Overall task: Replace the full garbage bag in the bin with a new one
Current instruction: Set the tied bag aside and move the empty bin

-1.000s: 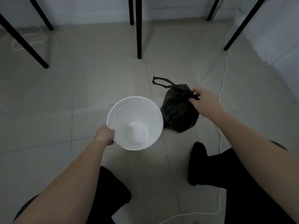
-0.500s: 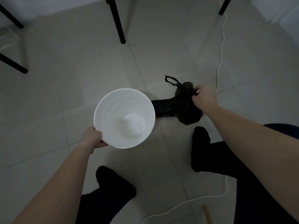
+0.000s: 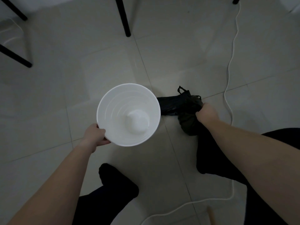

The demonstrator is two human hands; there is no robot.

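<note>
The bin [image 3: 129,116] is plain white inside and out, with faint concentric rings down its inner wall. The tied garbage bag [image 3: 188,117] is dull black with a greenish-grey sheen, and the flat bag [image 3: 168,105] beside it is a deeper black. The floor [image 3: 178,51] is pale grey-beige tile with thin darker grout lines. A white cable [image 3: 231,51] crosses it, and the furniture legs [image 3: 124,18] are black, as are the person's socks [image 3: 116,181].

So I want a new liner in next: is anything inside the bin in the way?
Nothing visible: the bin, held at its rim by the left hand, looks bare inside. The full bag is outside, in the right hand.
</note>
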